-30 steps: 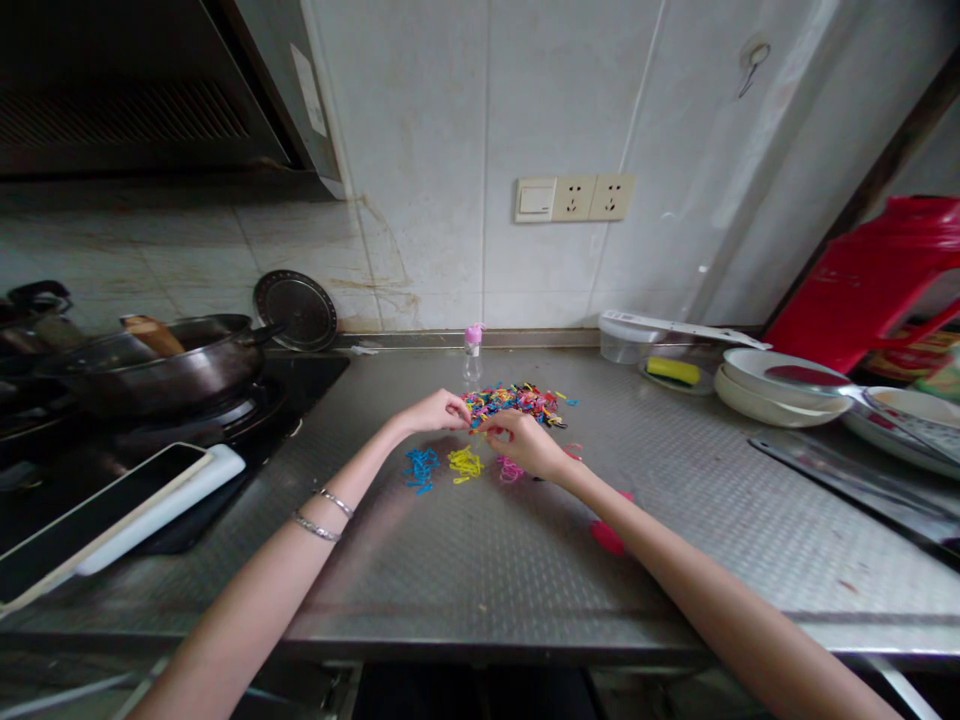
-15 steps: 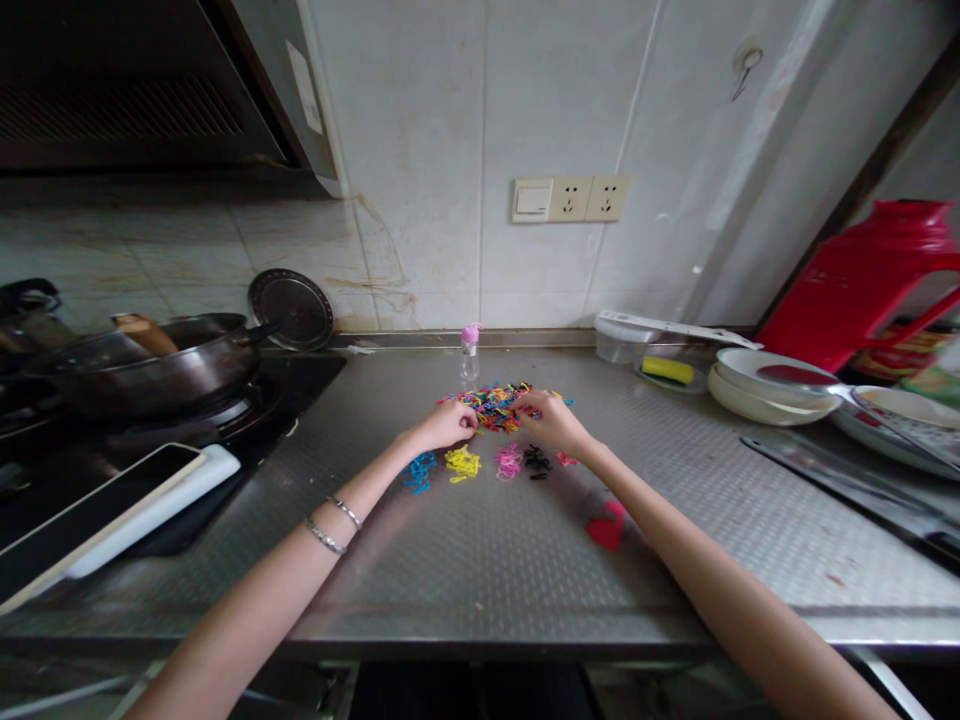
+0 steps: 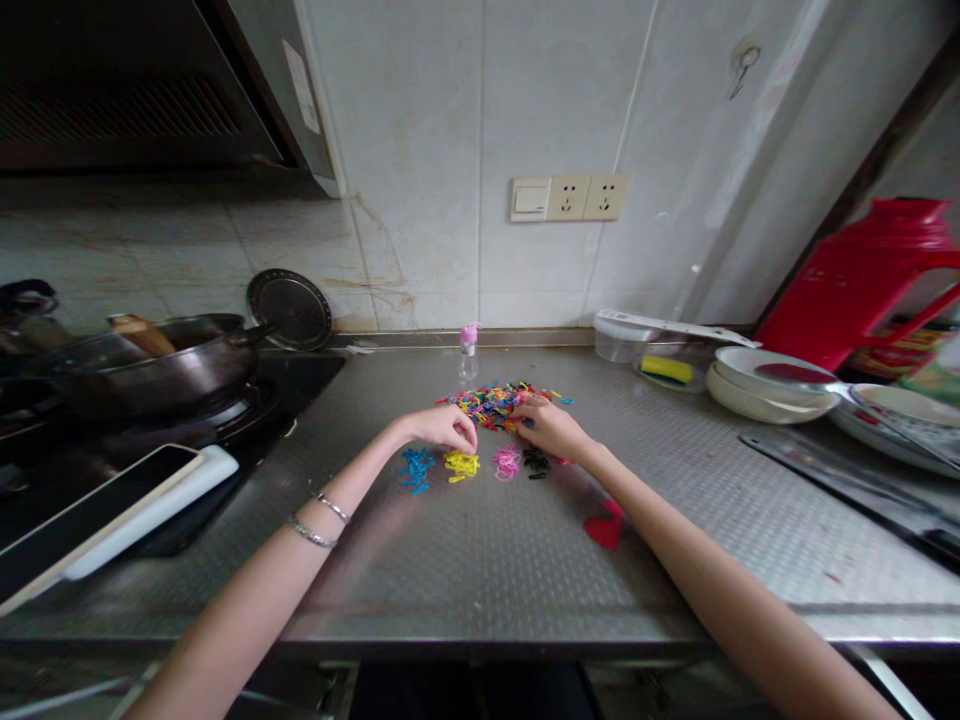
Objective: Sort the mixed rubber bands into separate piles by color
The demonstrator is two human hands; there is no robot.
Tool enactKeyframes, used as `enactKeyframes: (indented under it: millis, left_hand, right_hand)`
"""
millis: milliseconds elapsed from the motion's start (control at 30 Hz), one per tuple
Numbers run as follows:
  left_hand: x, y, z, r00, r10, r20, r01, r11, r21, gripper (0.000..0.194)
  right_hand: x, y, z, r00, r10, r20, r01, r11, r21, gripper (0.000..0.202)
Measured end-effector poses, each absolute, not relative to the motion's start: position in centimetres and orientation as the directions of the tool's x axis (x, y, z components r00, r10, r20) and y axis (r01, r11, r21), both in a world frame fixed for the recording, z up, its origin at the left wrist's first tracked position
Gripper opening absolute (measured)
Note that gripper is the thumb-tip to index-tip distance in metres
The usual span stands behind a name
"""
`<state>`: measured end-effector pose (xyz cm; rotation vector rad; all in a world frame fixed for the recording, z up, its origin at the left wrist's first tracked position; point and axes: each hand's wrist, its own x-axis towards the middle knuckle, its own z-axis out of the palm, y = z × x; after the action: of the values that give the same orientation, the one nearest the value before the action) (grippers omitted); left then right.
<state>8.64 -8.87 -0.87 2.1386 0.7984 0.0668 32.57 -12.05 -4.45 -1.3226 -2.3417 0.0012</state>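
Note:
A mixed heap of small coloured clips [image 3: 491, 403] lies on the metal counter. Nearer me are separate little piles: blue [image 3: 417, 468], yellow [image 3: 461, 466], pink [image 3: 506, 461] and black [image 3: 535, 461]; some red shows beside my right wrist. My left hand [image 3: 450, 430] is just above the yellow pile, fingers pinched together; what they hold, if anything, is too small to make out. At the right edge of the heap, my right hand [image 3: 546, 422] has its fingertips closed among the clips, their contents hidden.
Behind the heap stands a small pink-capped bottle [image 3: 469, 352]. A red piece [image 3: 604, 527] lies by my right forearm. Bowls [image 3: 769, 385], a knife [image 3: 847, 495] and a red thermos [image 3: 855, 285] are at right; a pan [image 3: 150, 365] and a phone [image 3: 97, 510] at left.
My left hand has moved slightly toward me and left, from the heap's edge to above the yellow pile. My right hand has barely shifted at the heap.

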Motion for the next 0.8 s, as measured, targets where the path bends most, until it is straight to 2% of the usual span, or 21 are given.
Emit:
enactKeyframes:
  millis: [233,600,700,800]
  left_hand:
    - [8.5,-8.3,-1.1,0.762,0.638,-0.108,0.472,-0.434,0.767,0.024]
    - [8.5,-7.7,-1.6,0.679,0.734,0.006,0.451,-0.423,0.786,0.025]
    - [8.5,-7.9,-1.4,0.644,0.765,0.013,0.474,-0.413,0.778,0.027]
    - [8.6,-7.9,-1.4,0.617,0.787,0.022,0.494,-0.409,0.767,0.028]
  right_hand:
    - [32.3,-12.1,-4.4,-0.451,0.815,0.363,0.818,0.540,-0.197,0.018]
    - [32.6,-11.9,-3.2,-0.411,0.775,0.480,0.685,0.610,-0.399,0.012]
    - [34.0,-12.0,-1.4,-0.382,0.823,0.420,0.709,0.553,-0.438,0.014]
    - [36.5,-12.0,0.0,-0.360,0.888,0.285,0.724,0.459,-0.515,0.018]
